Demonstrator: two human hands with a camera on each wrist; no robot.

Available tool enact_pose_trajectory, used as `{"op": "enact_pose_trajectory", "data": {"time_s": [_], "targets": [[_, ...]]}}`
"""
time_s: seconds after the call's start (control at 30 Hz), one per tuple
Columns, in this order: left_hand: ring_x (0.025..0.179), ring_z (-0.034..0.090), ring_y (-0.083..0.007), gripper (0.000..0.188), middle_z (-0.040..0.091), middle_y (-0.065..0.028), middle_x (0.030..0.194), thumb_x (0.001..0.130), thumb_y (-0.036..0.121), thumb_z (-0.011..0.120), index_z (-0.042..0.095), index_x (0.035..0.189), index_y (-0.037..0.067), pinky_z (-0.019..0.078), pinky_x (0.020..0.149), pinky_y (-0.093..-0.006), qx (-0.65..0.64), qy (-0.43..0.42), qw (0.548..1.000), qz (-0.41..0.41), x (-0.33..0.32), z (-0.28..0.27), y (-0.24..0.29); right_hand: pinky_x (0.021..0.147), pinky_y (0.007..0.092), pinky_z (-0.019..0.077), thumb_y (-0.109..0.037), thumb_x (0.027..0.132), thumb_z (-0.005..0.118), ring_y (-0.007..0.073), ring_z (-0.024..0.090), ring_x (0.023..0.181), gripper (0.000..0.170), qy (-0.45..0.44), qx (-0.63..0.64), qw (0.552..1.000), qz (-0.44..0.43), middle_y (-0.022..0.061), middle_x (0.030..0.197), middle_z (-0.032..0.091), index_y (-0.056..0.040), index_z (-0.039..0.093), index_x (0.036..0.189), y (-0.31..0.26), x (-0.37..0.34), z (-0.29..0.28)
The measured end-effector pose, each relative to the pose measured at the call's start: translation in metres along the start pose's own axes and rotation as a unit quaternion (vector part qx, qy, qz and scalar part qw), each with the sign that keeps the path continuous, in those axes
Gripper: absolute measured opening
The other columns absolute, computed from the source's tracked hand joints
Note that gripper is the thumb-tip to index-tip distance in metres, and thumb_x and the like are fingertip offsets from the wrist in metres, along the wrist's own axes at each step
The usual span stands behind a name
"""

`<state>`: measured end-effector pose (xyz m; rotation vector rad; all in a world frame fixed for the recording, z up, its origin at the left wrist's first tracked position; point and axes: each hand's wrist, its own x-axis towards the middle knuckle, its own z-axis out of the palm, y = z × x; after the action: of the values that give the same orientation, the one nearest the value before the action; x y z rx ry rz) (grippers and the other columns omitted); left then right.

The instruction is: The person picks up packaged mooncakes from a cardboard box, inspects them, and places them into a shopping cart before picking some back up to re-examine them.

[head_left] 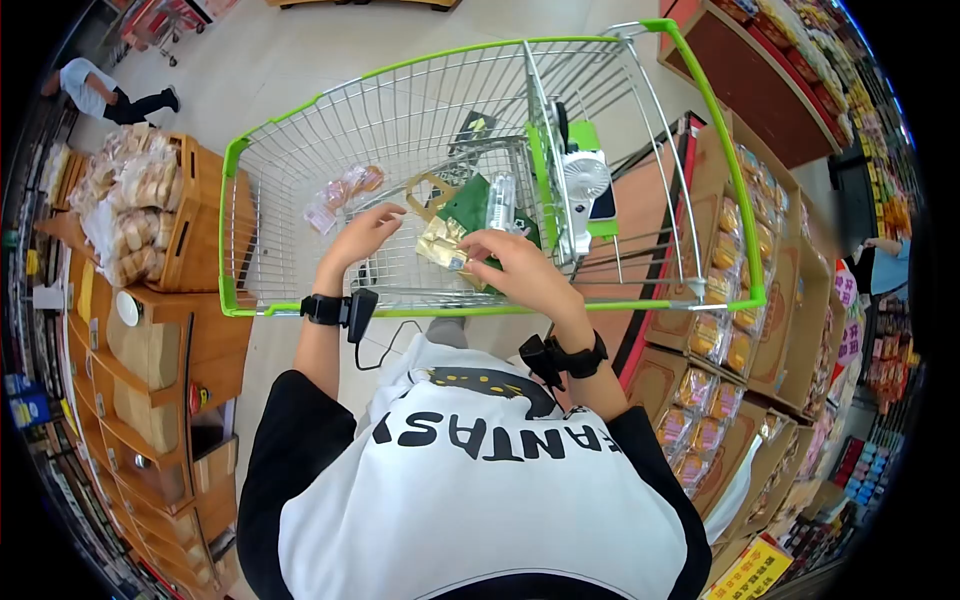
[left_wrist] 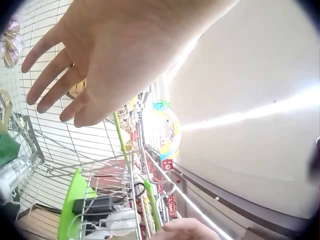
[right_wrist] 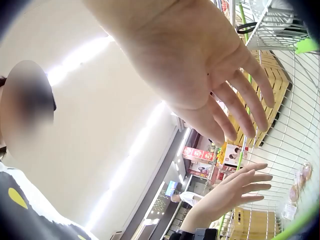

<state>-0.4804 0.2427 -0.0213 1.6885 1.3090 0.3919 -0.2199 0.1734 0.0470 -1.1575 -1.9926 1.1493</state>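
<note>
Both hands hover over a green-rimmed wire shopping cart (head_left: 440,52). My left hand (head_left: 368,238) is above the near side of the basket, fingers extended and slightly bent, holding nothing; the left wrist view shows its palm and spread fingers (left_wrist: 52,82). To its right my right hand (head_left: 520,272) hangs over a gold packet (head_left: 440,244); contact cannot be told. The right wrist view shows this hand (right_wrist: 200,75) with relaxed fingers and an empty palm. A green bag (head_left: 464,208) and a clear bottle (head_left: 500,200) lie beside the packet. Wrapped buns (head_left: 345,195) lie further left in the basket.
A white fan (head_left: 585,176) and a phone (head_left: 603,203) are at the cart's child-seat end. Bagged bread fills a wooden crate (head_left: 205,215) on the left. Boxes of packaged bread (head_left: 712,335) line the right. A person (head_left: 95,92) walks at the upper left.
</note>
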Motion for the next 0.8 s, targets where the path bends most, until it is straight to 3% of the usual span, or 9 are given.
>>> {"op": "enact_pose_trajectory", "data": {"time_s": [0.27,0.37,0.47,0.53,0.6,0.67,0.77,0.8], "targets": [[0.076,0.055,-0.0135,0.028,0.058,-0.0057,0.085,0.084,0.021,0.051,0.054,0.106,0.004,0.0445,0.07,-0.026,0.042,-0.022,0.997,-0.057,0.04,-0.029,-0.083,0.069,0.0333,0.0451,-0.015,0.078,0.058,0.0244,0.057,0.078,0.022,-0.026,-0.006,1.0,0.01,0.0123,0.084,0.058,-0.003,0.054,0.096,0.014,0.056,0.022],[0.076,0.055,-0.0137,0.031,0.059,-0.0063,0.085,0.083,0.025,0.051,0.054,0.106,0.004,0.0446,0.07,-0.0268,0.058,-0.042,0.994,-0.082,0.051,-0.036,-0.089,0.07,0.0342,0.0447,-0.016,0.078,0.058,0.0251,0.057,0.079,0.021,-0.04,0.002,0.999,0.025,0.0126,0.083,0.058,-0.0028,0.054,0.095,0.02,0.076,0.031],[0.077,0.056,-0.0166,0.033,0.06,-0.0094,0.087,0.082,0.027,0.05,0.055,0.105,0.003,0.0447,0.07,-0.0285,0.065,-0.046,0.993,-0.09,0.065,-0.039,-0.108,0.07,0.0347,0.0443,-0.016,0.078,0.058,0.0256,0.057,0.077,0.021,-0.05,0.008,0.998,0.03,0.0127,0.081,0.058,-0.0024,0.054,0.093,0.024,0.093,0.039],[0.091,0.057,-0.0297,0.036,0.06,-0.0159,0.098,0.08,0.031,0.049,0.056,0.105,0.005,0.0433,0.079,-0.0355,0.079,-0.048,0.989,-0.112,0.072,-0.042,-0.117,0.07,0.0325,0.0454,-0.014,0.078,0.058,0.0233,0.058,0.078,0.022,-0.07,0.002,0.997,0.04,0.0127,0.084,0.059,-0.0019,0.054,0.096,0.027,0.104,0.043],[0.092,0.057,-0.0305,0.038,0.06,-0.0165,0.098,0.079,0.031,0.049,0.056,0.105,0.004,0.0432,0.08,-0.0362,0.089,-0.045,0.987,-0.125,0.081,-0.04,-0.141,0.07,0.0303,0.0465,-0.013,0.078,0.058,0.021,0.059,0.079,0.024,-0.089,-0.003,0.995,0.049,0.0126,0.087,0.059,-0.0015,0.054,0.099,0.03,0.114,0.047],[0.092,0.056,-0.0312,0.039,0.06,-0.0172,0.099,0.078,0.031,0.049,0.056,0.105,0.004,0.043,0.08,-0.037,0.098,-0.042,0.984,-0.139,0.089,-0.036,-0.172,0.068,0.0345,0.0447,-0.016,0.078,0.058,0.0263,0.058,0.074,0.022,-0.079,0.016,0.995,0.054,0.0133,0.08,0.059,-0.0014,0.054,0.093,0.031,0.122,0.052],[0.094,0.056,-0.0329,0.039,0.059,-0.0191,0.1,0.076,0.03,0.048,0.056,0.105,0.005,0.0425,0.082,-0.038,0.134,-0.038,0.981,-0.139,0.094,-0.03,-0.22,0.067,0.034,0.045,-0.016,0.078,0.058,0.0261,0.058,0.074,0.022,-0.107,0.024,0.991,0.081,0.0141,0.08,0.059,-0.0012,0.054,0.093,0.036,0.132,0.059],[0.095,0.055,-0.0335,0.038,0.058,-0.0202,0.101,0.076,0.028,0.048,0.056,0.105,0.005,0.0421,0.083,-0.0379,0.125,-0.035,0.975,-0.182,0.093,-0.029,-0.233,0.067,0.034,0.045,-0.016,0.078,0.058,0.0261,0.058,0.074,0.022,-0.111,0.025,0.99,0.083,0.0141,0.08,0.059,-0.0012,0.054,0.093,0.039,0.135,0.062]]}}
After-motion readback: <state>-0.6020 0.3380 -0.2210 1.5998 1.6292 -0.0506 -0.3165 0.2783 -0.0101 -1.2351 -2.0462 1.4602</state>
